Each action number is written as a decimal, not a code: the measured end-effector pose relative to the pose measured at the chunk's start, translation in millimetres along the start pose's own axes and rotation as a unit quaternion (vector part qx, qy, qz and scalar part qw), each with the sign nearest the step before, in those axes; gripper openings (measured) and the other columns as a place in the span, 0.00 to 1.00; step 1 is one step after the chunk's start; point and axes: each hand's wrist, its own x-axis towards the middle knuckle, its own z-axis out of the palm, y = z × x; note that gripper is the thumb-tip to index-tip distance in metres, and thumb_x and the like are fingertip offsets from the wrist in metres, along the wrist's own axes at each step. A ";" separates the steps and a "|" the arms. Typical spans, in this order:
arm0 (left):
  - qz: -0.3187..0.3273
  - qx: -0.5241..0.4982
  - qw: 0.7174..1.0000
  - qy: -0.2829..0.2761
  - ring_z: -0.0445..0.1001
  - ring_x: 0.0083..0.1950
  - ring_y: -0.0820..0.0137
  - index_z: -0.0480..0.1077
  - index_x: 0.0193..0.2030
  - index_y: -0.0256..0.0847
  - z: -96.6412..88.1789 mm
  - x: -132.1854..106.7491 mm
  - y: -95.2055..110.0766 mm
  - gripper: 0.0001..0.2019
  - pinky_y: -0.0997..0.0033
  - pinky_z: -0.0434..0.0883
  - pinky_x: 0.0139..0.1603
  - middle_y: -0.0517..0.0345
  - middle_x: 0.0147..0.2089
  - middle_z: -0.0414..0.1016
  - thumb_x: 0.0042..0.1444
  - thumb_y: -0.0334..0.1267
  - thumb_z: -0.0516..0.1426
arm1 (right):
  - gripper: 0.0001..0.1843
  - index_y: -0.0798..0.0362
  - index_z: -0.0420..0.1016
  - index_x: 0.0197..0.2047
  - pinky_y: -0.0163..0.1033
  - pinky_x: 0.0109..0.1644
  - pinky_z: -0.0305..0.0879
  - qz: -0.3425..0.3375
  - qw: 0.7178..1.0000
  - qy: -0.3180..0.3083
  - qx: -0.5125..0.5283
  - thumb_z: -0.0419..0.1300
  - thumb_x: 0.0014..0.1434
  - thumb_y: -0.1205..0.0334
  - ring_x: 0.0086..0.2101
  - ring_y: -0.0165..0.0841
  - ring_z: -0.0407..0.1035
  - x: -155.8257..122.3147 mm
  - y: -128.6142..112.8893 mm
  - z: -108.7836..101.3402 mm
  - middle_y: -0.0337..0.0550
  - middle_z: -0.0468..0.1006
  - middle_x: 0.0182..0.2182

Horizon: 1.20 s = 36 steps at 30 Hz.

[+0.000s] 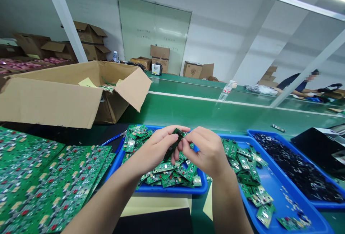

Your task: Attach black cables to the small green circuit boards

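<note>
Hands (156, 143) (208, 149), two, meet at one circuit board (171, 150).

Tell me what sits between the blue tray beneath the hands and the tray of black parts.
In the head view, another blue tray sits between them, holding green circuit boards; the right forearm hides part of its left edge.

One narrow circuit board (175, 144), green with dark portions, is gripped in the left hand (159, 144), slanted, its upper end toward the right. It is above a blue tray (172, 191); the right hand's (206, 151) fingers partly hide its edge.
</note>
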 end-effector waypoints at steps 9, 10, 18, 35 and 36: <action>0.001 0.023 1.000 0.008 0.62 0.23 0.77 0.70 0.51 0.36 -2.1 0.3 -0.4 0.16 0.79 0.60 0.21 0.63 0.26 0.64 0.61 0.40 0.49 | 0.12 0.53 0.73 0.28 0.38 0.31 0.63 0.060 0.997 -0.034 0.021 0.53 0.61 0.67 0.25 0.31 0.67 -3.2 5.1 -6.8 0.41 0.74 0.22; 0.001 0.029 1.000 0.010 0.61 0.24 0.78 0.70 0.52 0.36 -2.0 -0.1 -0.2 0.17 0.79 0.59 0.21 0.63 0.27 0.64 0.62 0.41 0.49 | 0.11 0.53 0.74 0.31 0.39 0.32 0.64 0.079 0.995 -0.040 0.034 0.52 0.62 0.66 0.27 0.32 0.68 -4.2 6.5 -8.9 0.42 0.75 0.25; 0.011 0.030 0.999 0.005 0.64 0.26 0.76 0.65 0.59 0.36 -3.1 -5.0 1.8 0.20 0.77 0.61 0.24 0.60 0.31 0.67 0.64 0.41 0.48 | 0.29 0.52 0.58 0.63 0.46 0.44 0.72 0.211 0.972 0.009 0.101 0.58 0.61 0.57 0.40 0.37 0.73 -9.3 10.7 -17.4 0.47 0.77 0.40; 0.046 0.000 0.999 -0.018 0.63 0.23 0.79 0.65 0.60 0.32 -6.8 2.4 -3.7 0.24 0.80 0.61 0.20 0.61 0.28 0.68 0.62 0.46 0.53 | 0.11 0.53 0.76 0.36 0.43 0.40 0.69 0.132 0.987 -0.035 0.079 0.52 0.62 0.66 0.34 0.36 0.74 -7.5 17.8 -13.6 0.45 0.81 0.33; 0.042 0.010 0.999 -0.024 0.63 0.23 0.79 0.66 0.60 0.32 -7.0 2.4 -3.5 0.24 0.80 0.61 0.20 0.61 0.28 0.68 0.62 0.45 0.53 | 0.11 0.52 0.77 0.37 0.43 0.41 0.70 0.138 0.986 -0.030 0.084 0.53 0.63 0.65 0.35 0.36 0.75 -8.7 19.6 -15.8 0.45 0.82 0.34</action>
